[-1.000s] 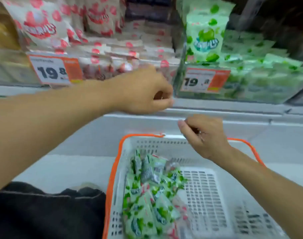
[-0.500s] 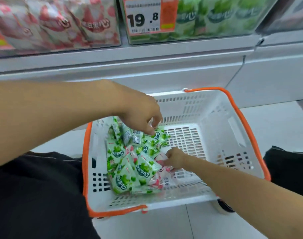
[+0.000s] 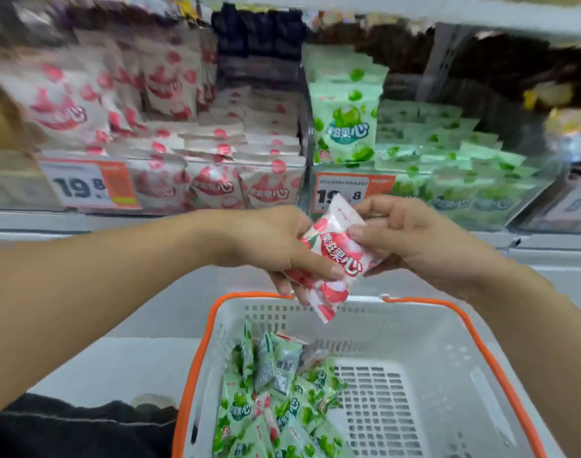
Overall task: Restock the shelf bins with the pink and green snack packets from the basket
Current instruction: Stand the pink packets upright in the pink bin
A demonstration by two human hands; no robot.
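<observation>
Both hands hold pink snack packets (image 3: pixel 337 256) above the basket's far rim. My left hand (image 3: pixel 276 246) grips their lower left part; my right hand (image 3: pixel 401 236) pinches the upper right with thumb and fingers. Below, the white basket with an orange rim (image 3: pixel 474 325) holds a heap of green packets (image 3: pixel 279 401) in its left half, with a few pink ones mixed in. On the shelf, the pink bin (image 3: pixel 196 160) sits left of centre and the green bin (image 3: pixel 424 166) right of centre, both well filled.
Price tags reading 19.8 hang on the bin fronts, one tag (image 3: pixel 87 185) at the left and one tag (image 3: pixel 345 190) partly behind the packets. A grey shelf ledge (image 3: pixel 100 223) runs below the bins. Dark clothing (image 3: pixel 77 428) lies at the lower left.
Both hands have risen out of the basket, where they reached into the heap, and now hold pink packets in front of the shelf. The camera has tilted up toward the bins.
</observation>
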